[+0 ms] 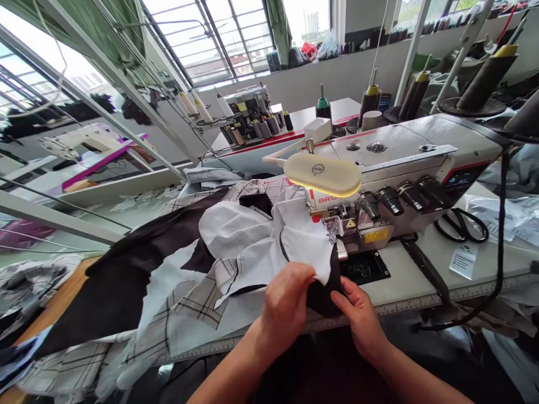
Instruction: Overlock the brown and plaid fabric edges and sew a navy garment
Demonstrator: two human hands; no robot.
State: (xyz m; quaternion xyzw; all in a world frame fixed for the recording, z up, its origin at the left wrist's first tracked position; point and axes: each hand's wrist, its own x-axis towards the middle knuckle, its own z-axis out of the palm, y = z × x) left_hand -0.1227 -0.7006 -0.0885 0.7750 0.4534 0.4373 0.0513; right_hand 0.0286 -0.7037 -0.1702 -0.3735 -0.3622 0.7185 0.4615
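Observation:
My left hand [288, 303] is closed, its fingertips pinching the corner of a white fabric piece [314, 247]. Under that white layer lies a black fabric piece [324, 300], and my right hand [357, 314] grips its right edge between thumb and fingers. Both layers run up to the presser foot of an overlock sewing machine [349, 219]. A dark seam line curves across the white cloth. More white and checked fabric [202, 297] spreads to the left of my hands, over a long black cloth [126, 269].
An oval lamp [322, 173] glows above the sewing area. Black scissors [461, 225] and a white label [464, 261] lie on the right of the table. Thread cones [415, 95] stand behind the machine. A measuring tape [404, 303] runs along the front edge.

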